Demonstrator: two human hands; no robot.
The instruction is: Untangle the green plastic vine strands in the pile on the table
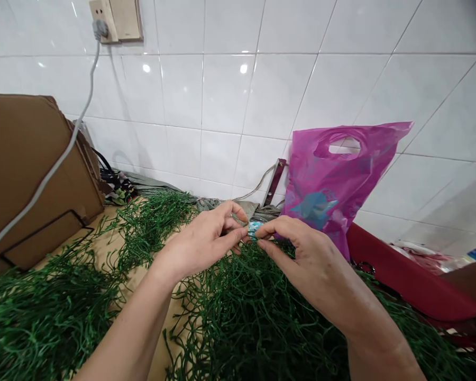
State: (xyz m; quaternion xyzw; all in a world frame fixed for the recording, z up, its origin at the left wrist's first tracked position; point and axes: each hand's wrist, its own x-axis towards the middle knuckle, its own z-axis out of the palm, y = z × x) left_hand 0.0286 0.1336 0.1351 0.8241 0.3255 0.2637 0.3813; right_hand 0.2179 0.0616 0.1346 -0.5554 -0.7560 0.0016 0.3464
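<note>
Between my two hands is a small light-blue and white patterned piece [255, 228], its kind too small to make out. My left hand [210, 233] pinches its left end with thumb and forefinger, the other fingers curled behind. From the right, the thumb and forefinger of my right hand [307, 254] close on the opposite end. Just below both hands spreads a large heap of thin green plastic stems [262, 317], partly covered by my right forearm. Another pile of green stems [51, 312] lies to the left.
A purple plastic bag [341, 174] stands against the white tiled wall [222, 95]. At left are a cardboard box [27, 164] and a hanging grey power cord [69, 143]. A red container [408, 275] sits at right. Beneath the stems is a tan surface [137, 288].
</note>
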